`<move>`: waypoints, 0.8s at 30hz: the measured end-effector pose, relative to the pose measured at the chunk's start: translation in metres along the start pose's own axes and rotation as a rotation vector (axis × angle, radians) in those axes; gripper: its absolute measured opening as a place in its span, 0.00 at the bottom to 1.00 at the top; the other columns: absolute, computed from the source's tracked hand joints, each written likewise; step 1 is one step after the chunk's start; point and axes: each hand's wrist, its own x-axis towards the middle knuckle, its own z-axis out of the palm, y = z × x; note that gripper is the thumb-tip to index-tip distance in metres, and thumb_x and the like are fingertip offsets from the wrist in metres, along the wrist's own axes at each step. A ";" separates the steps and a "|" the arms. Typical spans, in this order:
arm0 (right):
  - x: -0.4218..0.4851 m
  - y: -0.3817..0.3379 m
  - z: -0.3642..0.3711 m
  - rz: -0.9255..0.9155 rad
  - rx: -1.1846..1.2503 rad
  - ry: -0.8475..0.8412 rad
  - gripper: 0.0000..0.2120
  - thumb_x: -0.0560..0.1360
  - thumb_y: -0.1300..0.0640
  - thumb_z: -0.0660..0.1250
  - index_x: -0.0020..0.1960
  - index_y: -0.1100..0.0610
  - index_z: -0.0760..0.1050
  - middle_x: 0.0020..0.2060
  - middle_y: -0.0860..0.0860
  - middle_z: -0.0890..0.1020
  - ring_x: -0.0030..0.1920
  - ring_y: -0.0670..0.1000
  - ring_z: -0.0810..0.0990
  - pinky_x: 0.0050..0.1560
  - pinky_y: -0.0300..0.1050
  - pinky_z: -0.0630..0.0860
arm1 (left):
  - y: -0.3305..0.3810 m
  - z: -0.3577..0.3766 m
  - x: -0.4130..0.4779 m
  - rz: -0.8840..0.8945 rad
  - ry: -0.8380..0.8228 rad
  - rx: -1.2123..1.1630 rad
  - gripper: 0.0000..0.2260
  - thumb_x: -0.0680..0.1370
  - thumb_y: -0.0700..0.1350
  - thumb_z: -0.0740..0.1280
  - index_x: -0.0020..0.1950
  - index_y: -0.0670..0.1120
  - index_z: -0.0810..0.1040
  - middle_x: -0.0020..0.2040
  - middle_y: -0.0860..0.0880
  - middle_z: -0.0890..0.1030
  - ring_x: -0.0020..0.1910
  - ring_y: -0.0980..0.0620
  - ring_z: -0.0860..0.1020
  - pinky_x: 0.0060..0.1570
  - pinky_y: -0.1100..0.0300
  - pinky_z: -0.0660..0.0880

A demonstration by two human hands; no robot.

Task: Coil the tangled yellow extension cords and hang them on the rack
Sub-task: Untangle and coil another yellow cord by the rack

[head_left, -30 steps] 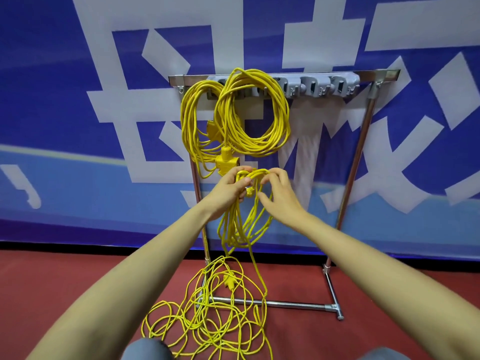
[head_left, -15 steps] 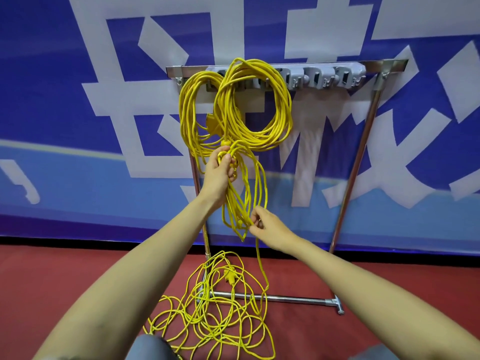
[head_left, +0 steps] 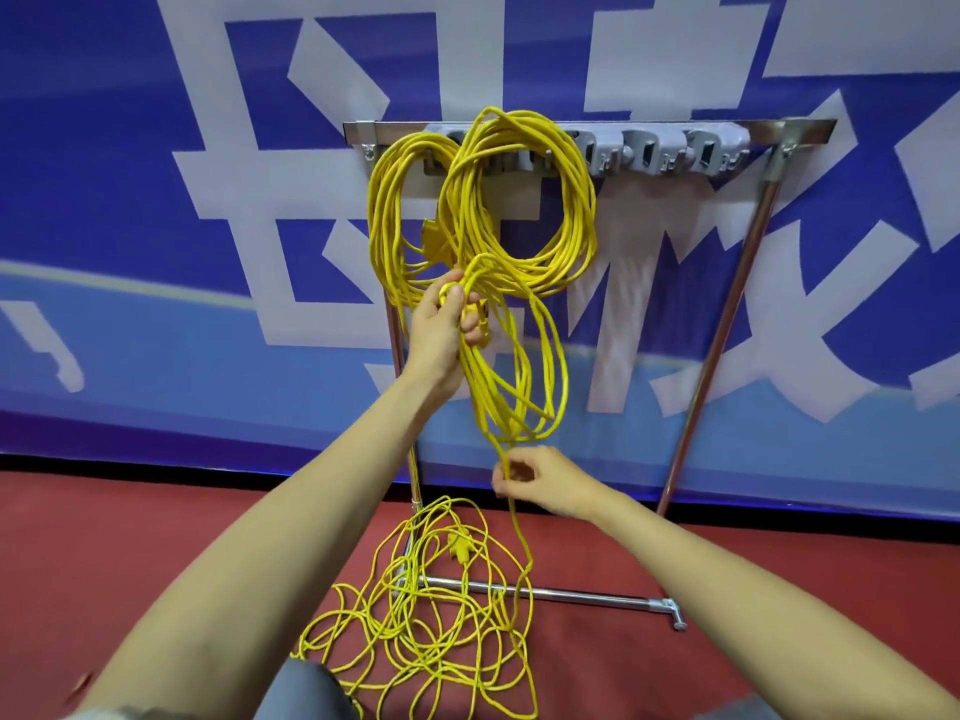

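So the whole thing turned on one line of cord; the half-made coil of thin yellow extension cord [head_left: 488, 392] hung from the left hand [head_left: 447, 324], and a single strand ran nearly straight down from it, through the right hand [head_left: 540, 483], to the tangled pile of yellow cord [head_left: 415, 631] on the red floor [head_left: 130, 553] by the foot of the rack's left post. Long axis of that strand was pretty much vertical; the right hand was the one nearer the pile, the left was nearer the hooks.

The left hand was curled round the top of the loops, thumb over the bunch, right in front of the bottom of the two finished yellow coils [head_left: 582, 215] hanging at the left end of the chrome metal rack [head_left: 724, 330]; whether it actually touched those coils, couldn't tell. The right hand sat lower, just under the bottom of the loops, pinching the strand between thumb and fingertips, the other fingers loosely bent.

A yellow plug [head_left: 461, 549] lay near the top of the pile; lots of slack was left down there, so I'd guess the coiling was only partway along. The grey plastic hooks [head_left: 701, 155] toward the rack's right end were free; the next loop probably needed the right hand to feed cord up to the left.
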 end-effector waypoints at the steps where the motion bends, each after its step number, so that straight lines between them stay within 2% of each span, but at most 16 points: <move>1: -0.004 0.012 0.000 0.037 -0.096 -0.038 0.04 0.73 0.59 0.68 0.40 0.54 0.76 0.35 0.50 0.78 0.36 0.44 0.73 0.42 0.40 0.71 | 0.009 0.000 0.002 -0.015 -0.015 -0.046 0.09 0.84 0.39 0.54 0.64 0.40 0.67 0.38 0.46 0.70 0.25 0.59 0.66 0.22 0.68 0.64; 4: -0.025 0.055 -0.007 0.241 -0.273 -0.072 0.12 0.73 0.60 0.66 0.35 0.49 0.68 0.31 0.46 0.72 0.36 0.47 0.68 0.43 0.45 0.70 | 0.044 -0.003 0.010 -0.077 -0.076 -0.075 0.08 0.84 0.39 0.53 0.60 0.42 0.70 0.38 0.46 0.71 0.24 0.60 0.65 0.22 0.70 0.62; 6: -0.031 0.070 -0.020 0.363 -0.272 0.036 0.11 0.75 0.61 0.63 0.37 0.50 0.67 0.33 0.48 0.74 0.38 0.50 0.71 0.42 0.45 0.69 | 0.059 -0.008 0.012 -0.139 -0.128 -0.032 0.08 0.84 0.39 0.54 0.59 0.42 0.71 0.38 0.46 0.72 0.24 0.60 0.65 0.22 0.71 0.61; 9: -0.016 0.068 -0.039 0.459 -0.290 0.164 0.09 0.77 0.58 0.62 0.38 0.54 0.69 0.37 0.53 0.76 0.40 0.53 0.73 0.34 0.43 0.63 | 0.060 -0.021 0.013 -0.250 -0.181 -0.063 0.09 0.84 0.38 0.54 0.61 0.42 0.71 0.38 0.46 0.73 0.24 0.61 0.64 0.21 0.72 0.62; 13: 0.001 0.058 -0.059 0.569 -0.040 0.280 0.18 0.80 0.48 0.58 0.35 0.56 0.69 0.34 0.54 0.76 0.34 0.53 0.74 0.31 0.41 0.65 | 0.056 -0.039 0.010 -0.331 -0.296 -0.046 0.08 0.83 0.39 0.55 0.60 0.43 0.70 0.39 0.47 0.74 0.23 0.61 0.65 0.19 0.72 0.63; 16: 0.001 0.050 -0.072 0.657 0.093 0.261 0.24 0.77 0.37 0.56 0.37 0.57 0.70 0.35 0.54 0.74 0.30 0.51 0.69 0.30 0.40 0.62 | 0.059 -0.048 0.008 -0.331 -0.338 0.049 0.11 0.82 0.39 0.55 0.64 0.43 0.69 0.40 0.47 0.75 0.24 0.61 0.65 0.20 0.72 0.63; 19: -0.005 0.047 -0.083 0.745 0.168 0.204 0.31 0.70 0.26 0.56 0.37 0.56 0.70 0.35 0.53 0.75 0.33 0.53 0.79 0.37 0.43 0.64 | 0.062 -0.048 0.002 -0.310 -0.376 0.149 0.11 0.82 0.40 0.56 0.63 0.43 0.71 0.41 0.47 0.75 0.24 0.61 0.64 0.20 0.72 0.62; 21: -0.007 0.046 -0.089 0.790 0.169 0.177 0.33 0.67 0.24 0.56 0.38 0.56 0.69 0.33 0.53 0.76 0.33 0.54 0.82 0.38 0.44 0.65 | 0.062 -0.047 -0.005 -0.282 -0.398 0.214 0.10 0.81 0.40 0.57 0.60 0.44 0.73 0.40 0.47 0.75 0.24 0.61 0.63 0.21 0.71 0.61; 24: -0.009 0.039 -0.095 0.871 0.164 0.133 0.29 0.68 0.29 0.63 0.40 0.57 0.68 0.29 0.51 0.70 0.28 0.51 0.74 0.36 0.42 0.70 | 0.055 -0.046 -0.014 -0.248 -0.445 0.297 0.10 0.81 0.39 0.57 0.60 0.44 0.73 0.40 0.48 0.76 0.24 0.60 0.62 0.21 0.70 0.61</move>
